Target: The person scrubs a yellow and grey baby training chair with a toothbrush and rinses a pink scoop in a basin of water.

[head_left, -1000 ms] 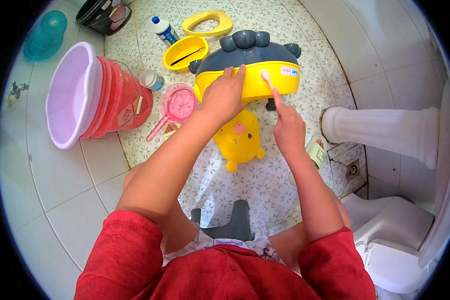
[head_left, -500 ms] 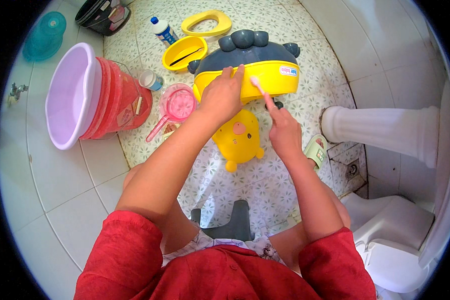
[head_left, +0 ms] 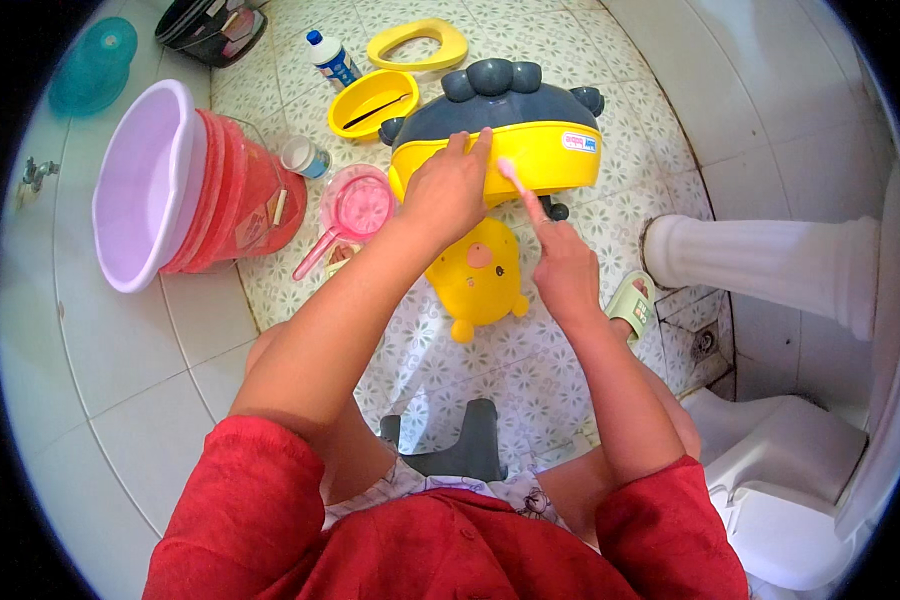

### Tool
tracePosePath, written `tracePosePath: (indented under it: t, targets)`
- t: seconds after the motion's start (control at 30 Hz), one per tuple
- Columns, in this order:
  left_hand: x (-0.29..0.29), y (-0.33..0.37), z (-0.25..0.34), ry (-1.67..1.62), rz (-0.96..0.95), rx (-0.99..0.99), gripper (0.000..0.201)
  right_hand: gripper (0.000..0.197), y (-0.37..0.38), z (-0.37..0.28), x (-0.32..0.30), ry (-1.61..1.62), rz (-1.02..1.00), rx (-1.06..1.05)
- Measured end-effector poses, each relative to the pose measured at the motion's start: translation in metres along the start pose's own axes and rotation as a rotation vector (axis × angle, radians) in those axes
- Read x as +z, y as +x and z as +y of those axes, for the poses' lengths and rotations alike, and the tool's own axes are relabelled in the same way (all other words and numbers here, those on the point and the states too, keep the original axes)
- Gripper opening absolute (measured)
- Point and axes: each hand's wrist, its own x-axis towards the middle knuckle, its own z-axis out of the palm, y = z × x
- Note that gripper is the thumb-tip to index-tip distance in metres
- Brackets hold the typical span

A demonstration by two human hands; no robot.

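A yellow and grey child's potty stands on the patterned floor in front of me. My left hand grips its front rim, fingers over the grey top. My right hand holds a small pale pink toothbrush, its head against the potty's yellow front, right beside my left fingers. A yellow chick-shaped part lies on the floor below both hands.
A yellow bowl insert, a yellow seat ring and a white bottle lie behind. A pink scoop, red bucket and lilac basin sit left. A white pedestal and toilet stand right. A grey stool is under me.
My right hand has slid the toothbrush leftward along the potty's yellow front, toward my left hand. The left hand has kept its grip on the rim.
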Motion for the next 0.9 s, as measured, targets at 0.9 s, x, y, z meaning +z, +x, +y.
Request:
tracePosePath:
  t: [0.9]
  targets:
    - [0.001,0.001,-0.001,0.017,-0.010,0.004,0.071,0.077,-0.010,0.000,0.013,0.037,-0.011,0.010]
